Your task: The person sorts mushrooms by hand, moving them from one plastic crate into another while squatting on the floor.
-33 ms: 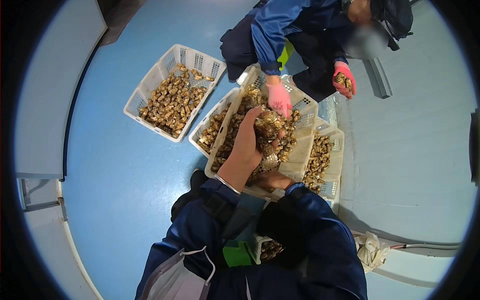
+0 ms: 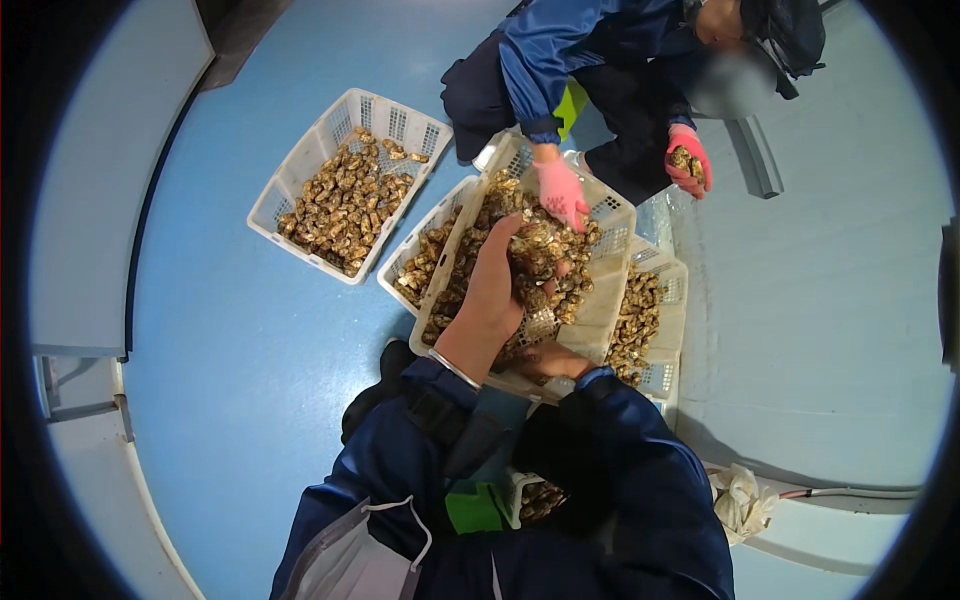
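My left hand (image 2: 490, 290) is cupped around a clump of brown and cream oysters (image 2: 538, 250), held over a white plastic crate (image 2: 615, 265). The thumb lies along the clump, and some fingertips show on its far side. More oysters (image 2: 465, 290) lie in the crate beneath. My right hand (image 2: 548, 360) is low at the crate's near side, its fingers turned left and mostly hidden. A co-worker's pink-gloved hand (image 2: 562, 195) reaches into the same crate, close beyond my clump. The co-worker's other pink glove (image 2: 690, 165) holds an oyster or two.
Another white crate (image 2: 350, 105) of oysters stands to the left on the blue floor (image 2: 230, 350). Two more crates sit partly under mine, left (image 2: 400, 262) and right (image 2: 672, 300). A small white basket (image 2: 517, 498) and something green (image 2: 473, 510) lie below my arms. The wall (image 2: 800, 320) rises right.
The co-worker's pink glove in the crate has shifted very slightly right. My hands show almost no movement.
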### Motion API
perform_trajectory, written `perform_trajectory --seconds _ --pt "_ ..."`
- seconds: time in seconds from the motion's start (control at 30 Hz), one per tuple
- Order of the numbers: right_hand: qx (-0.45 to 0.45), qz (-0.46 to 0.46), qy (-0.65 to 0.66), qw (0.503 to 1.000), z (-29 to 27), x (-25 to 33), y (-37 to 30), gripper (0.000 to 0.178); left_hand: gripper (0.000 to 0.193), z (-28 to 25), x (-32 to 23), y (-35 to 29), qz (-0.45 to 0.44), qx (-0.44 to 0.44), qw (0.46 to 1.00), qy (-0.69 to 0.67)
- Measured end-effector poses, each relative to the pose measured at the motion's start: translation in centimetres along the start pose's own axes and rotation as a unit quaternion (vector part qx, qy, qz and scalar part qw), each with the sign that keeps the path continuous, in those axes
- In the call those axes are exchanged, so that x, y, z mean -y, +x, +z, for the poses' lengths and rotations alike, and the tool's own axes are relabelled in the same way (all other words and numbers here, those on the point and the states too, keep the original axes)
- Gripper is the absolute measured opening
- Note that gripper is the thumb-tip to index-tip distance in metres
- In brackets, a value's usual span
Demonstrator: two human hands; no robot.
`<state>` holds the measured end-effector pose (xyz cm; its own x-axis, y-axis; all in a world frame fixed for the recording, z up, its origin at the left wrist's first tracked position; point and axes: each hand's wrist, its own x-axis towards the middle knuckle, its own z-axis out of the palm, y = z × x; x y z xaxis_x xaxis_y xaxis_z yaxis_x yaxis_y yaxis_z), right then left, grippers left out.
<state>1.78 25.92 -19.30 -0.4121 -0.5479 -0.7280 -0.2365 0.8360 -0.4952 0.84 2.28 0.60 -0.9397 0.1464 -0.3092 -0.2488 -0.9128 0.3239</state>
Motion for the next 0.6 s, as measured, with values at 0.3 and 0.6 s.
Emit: perform_trajectory --seconds 0.3,0.6 --pt "-0.054 -0.051 0.637 0.767 -2.9 2.8 -9.3 0.046 0.035 0.9 -0.4 -0.9 0.017 -0.015 0.999 0.027" --pt "-0.154 -0.066 0.585 0.793 -4.1 6.0 -10.5 0.033 0.033 1.1 0.2 -0.6 -0.004 -0.020 1.000 0.022"
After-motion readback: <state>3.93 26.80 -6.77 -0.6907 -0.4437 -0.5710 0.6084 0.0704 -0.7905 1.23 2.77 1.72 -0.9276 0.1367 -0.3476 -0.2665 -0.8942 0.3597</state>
